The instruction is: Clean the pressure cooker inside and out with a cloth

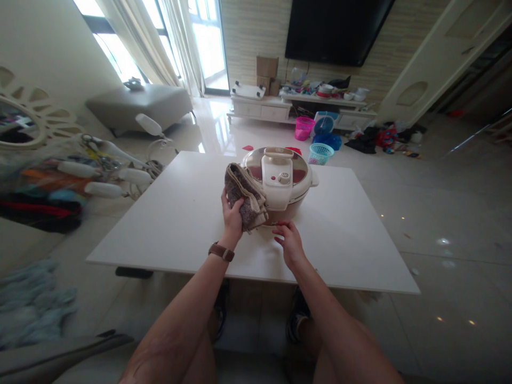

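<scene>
A folded brown towel [250, 205] with a beige edge is gripped in my left hand [233, 217], thumb on its near face. It is held up against the left front of a cream pressure cooker [277, 181] and hides part of its side. The cooker stands upright on the white table with its shiny lid on. My right hand [290, 244] is just in front of the cooker's base, fingers bent. Something small and dark shows at its fingertips, too small to name.
The white table [168, 224] carries the cooker. Beyond it on the floor are a turquoise basket [320, 153] and a pink basket [304, 128]. A cluttered white TV cabinet [262, 109] lines the far wall. A lamp with white shades [104, 190] stands at the left.
</scene>
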Demonstrator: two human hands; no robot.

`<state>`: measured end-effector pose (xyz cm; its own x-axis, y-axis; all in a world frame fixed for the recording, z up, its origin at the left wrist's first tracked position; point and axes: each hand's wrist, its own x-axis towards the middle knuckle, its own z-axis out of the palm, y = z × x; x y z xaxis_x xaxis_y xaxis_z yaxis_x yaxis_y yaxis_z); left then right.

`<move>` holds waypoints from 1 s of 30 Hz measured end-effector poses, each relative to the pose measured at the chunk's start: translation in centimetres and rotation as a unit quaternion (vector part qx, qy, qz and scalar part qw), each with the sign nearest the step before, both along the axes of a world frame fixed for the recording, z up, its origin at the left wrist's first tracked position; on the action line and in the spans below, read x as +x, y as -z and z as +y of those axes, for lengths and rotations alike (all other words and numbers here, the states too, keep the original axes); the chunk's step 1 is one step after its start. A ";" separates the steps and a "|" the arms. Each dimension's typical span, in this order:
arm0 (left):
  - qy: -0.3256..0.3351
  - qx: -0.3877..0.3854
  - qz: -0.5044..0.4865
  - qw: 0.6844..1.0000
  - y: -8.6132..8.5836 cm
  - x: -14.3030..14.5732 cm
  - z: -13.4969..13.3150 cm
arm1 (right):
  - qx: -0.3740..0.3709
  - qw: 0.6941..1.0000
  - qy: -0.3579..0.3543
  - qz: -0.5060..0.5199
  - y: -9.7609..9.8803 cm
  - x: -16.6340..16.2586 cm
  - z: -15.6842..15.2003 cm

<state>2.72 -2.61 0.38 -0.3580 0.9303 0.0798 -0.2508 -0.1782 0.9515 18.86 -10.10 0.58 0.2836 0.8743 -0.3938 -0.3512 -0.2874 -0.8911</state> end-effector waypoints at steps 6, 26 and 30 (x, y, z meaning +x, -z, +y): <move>-0.117 0.156 0.280 0.940 -1.7 -1.1 -0.6 | 0.006 1.000 -0.010 -0.001 0.2 -0.3 0.0; -0.049 0.113 0.511 0.851 -6.6 2.0 -1.6 | -0.005 1.000 0.003 -0.002 1.0 1.2 0.1; -0.077 0.022 0.521 0.850 -8.0 1.5 -0.6 | 0.010 1.000 0.003 0.000 0.9 1.8 -0.3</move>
<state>4.25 -3.18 8.34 -0.1884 0.8674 0.4606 0.7536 -0.1731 0.6342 20.66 -10.37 -0.33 0.2892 0.8799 -0.3771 -0.3530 -0.2682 -0.8964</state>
